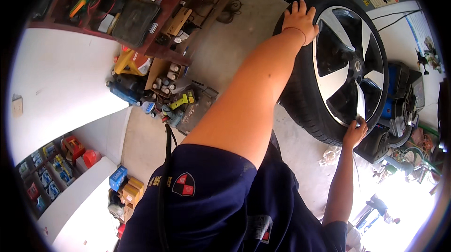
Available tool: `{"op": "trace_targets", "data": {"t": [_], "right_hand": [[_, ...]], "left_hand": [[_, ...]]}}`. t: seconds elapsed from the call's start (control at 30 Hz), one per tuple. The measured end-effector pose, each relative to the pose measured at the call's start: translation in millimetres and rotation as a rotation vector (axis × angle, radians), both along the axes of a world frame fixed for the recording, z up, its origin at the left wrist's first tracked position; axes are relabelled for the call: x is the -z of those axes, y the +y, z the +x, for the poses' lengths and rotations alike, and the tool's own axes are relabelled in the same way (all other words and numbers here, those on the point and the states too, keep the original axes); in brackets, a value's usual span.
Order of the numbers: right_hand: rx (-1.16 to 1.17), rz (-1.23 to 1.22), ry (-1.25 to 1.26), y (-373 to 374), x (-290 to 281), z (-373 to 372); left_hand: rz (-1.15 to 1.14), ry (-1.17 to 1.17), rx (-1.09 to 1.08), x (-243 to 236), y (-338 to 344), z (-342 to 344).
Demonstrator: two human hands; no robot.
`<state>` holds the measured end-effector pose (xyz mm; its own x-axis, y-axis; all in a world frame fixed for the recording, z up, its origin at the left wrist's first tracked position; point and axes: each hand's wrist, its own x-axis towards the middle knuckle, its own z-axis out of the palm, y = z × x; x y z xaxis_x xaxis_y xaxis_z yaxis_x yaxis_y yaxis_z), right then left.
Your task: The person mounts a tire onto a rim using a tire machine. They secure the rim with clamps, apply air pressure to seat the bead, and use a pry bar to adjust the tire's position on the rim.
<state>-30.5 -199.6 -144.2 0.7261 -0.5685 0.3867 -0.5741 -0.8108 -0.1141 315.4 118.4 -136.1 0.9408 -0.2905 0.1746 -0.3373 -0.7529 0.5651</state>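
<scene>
A car wheel [357,67], with a black tyre and a silver-and-black spoked rim, stands upright and tilted at the right. My left hand [300,24] lies on the tyre's upper left edge, fingers spread over the tread and sidewall. Lower down, my right hand [355,133] has its fingers curled at the rim's bottom edge, by the end of a silver spoke. Whether it also pinches something small there is hidden by the fingers. The wheel's far side and its support are out of sight.
A dark red workbench [164,47] with tools stands at the far left. Below it are a box of bottles [167,78] and a yellow-green tool [182,100]. Black equipment [399,92] is close behind the wheel. A black hose [168,158] runs by my left sleeve.
</scene>
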Motion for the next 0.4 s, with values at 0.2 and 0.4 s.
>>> {"op": "trace_targets", "data": {"t": [0.2,0.4], "right_hand": [[-0.066,-0.138,0.019,-1.9,10.3,-4.3],[0.019,0.038,-0.181,17.5,-37.0,-5.2]], "left_hand": [[-0.042,-0.083,-0.009,10.8,1.5,2.1],[0.014,-0.194,0.075,11.1,4.3,10.1]]}}
